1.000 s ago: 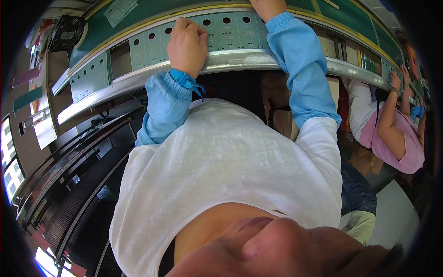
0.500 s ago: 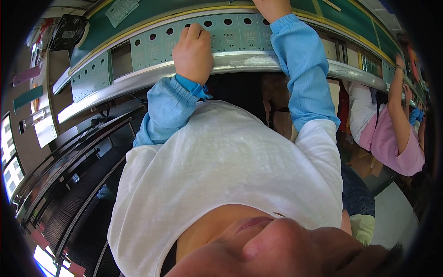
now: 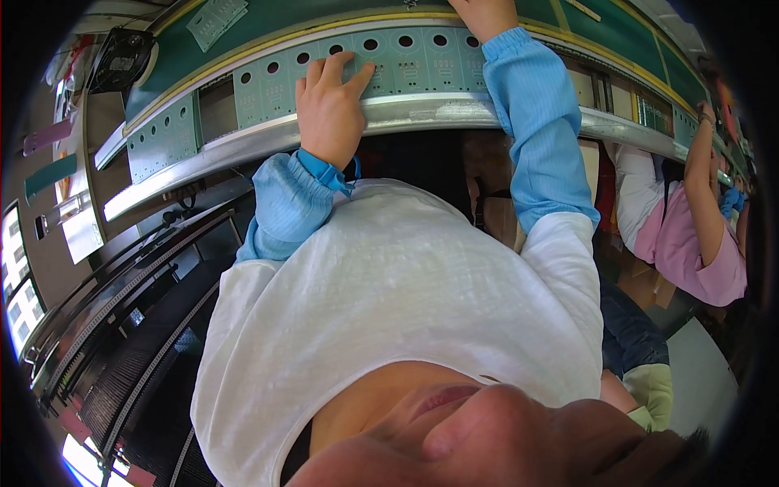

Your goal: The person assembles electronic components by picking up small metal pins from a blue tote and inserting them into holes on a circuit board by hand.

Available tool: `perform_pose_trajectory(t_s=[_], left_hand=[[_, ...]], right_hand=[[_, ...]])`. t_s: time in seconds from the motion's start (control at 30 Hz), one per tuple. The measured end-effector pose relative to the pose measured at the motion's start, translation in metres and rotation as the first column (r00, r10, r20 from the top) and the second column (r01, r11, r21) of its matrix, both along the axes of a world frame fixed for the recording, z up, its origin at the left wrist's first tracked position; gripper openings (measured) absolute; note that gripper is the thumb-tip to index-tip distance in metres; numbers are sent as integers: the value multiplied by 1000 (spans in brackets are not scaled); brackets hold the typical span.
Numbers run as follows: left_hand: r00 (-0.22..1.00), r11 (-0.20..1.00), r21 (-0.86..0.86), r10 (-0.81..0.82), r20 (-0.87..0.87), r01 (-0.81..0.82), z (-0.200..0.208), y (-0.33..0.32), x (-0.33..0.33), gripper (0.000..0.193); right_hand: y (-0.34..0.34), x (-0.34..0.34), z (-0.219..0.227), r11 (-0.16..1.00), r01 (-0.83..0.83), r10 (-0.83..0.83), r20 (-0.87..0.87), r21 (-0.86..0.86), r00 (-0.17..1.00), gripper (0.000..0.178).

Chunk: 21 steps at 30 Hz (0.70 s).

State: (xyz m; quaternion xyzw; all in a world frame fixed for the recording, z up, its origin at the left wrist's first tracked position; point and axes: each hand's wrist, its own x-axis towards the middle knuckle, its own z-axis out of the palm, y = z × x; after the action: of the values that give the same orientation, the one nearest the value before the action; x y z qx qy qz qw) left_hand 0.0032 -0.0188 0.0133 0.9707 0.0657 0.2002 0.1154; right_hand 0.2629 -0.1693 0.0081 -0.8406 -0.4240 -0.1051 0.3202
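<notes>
A green printed circuit board panel with a row of round holes (image 3: pixel 414 65) lies along the near silver metal rail (image 3: pixel 422 112), beneath the left hand (image 3: pixel 331 109), whose fingers are spread over the panel left of its middle, though whether they press on it I cannot tell. The right hand (image 3: pixel 487 16) is well apart from the left, beyond the panel's far edge near its right end, its fingers cut off by the picture's top, so I cannot tell whether they grip anything. Farther out, another holed board (image 3: pixel 162 142) sits along the rail to the left, and a co-worker in pink (image 3: pixel 690 252) reaches toward the line at right.
</notes>
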Motion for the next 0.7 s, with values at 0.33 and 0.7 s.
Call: perform_pose_trajectory(t_s=[0.33,0.7], left_hand=[[976,938,-269,-209,64,219,2,15,53,21],[995,958,-269,-82,60,95,0,18,148,12]], right_hand=[[-16,16,-7,987,120,-111,-84,107,990,11],[-54,-47,4,990,96,-67,-244,107,967,11]])
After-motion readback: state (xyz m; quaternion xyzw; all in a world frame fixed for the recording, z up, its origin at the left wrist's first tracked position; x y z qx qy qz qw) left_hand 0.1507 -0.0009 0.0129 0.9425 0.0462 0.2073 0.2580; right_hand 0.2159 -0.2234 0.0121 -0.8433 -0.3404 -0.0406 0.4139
